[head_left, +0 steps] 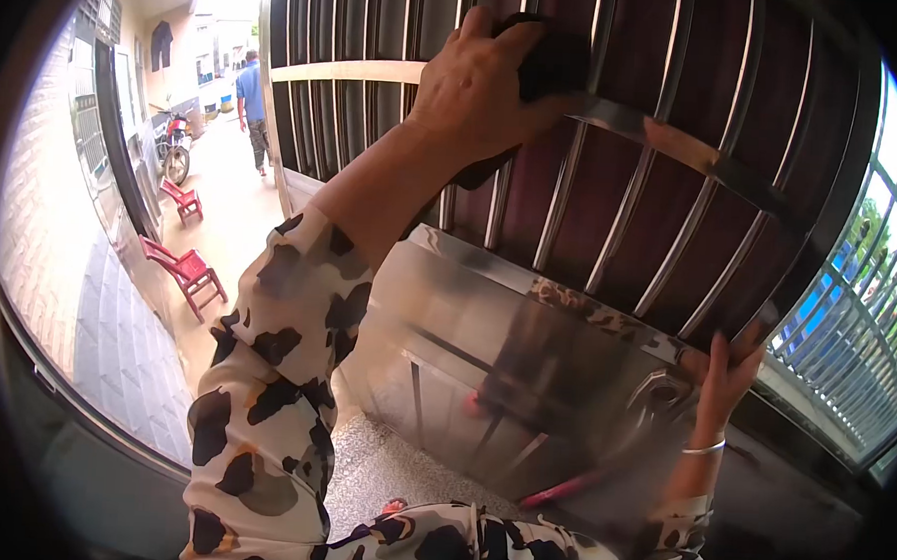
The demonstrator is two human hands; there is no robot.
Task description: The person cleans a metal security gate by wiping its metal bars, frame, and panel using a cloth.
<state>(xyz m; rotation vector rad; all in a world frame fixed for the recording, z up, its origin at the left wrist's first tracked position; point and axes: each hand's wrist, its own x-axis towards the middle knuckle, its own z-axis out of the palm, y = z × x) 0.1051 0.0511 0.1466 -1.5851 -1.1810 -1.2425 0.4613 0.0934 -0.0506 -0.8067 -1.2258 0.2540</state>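
Note:
A metal door (447,310) with upright bars fills the middle of the view, its lower part a shiny steel panel. My left hand (472,86) is high up on the bars, closed over a dark cloth (556,65) pressed against them. Part of that dark material also shows below the wrist; its full shape is hidden. Lower down at the right, my right hand (729,382) touches the door near its edge. Its fingers are stretched upward and apart, with nothing visible in them. A round steel ring-like fitting (661,394) is just left of that hand.
Two red chairs (189,269) stand along the left wall of a passage. Farther back are a motorcycle (176,148) and a person (251,101) seen from behind. A barred railing (852,328) runs along the right. Speckled floor (380,467) shows below the door.

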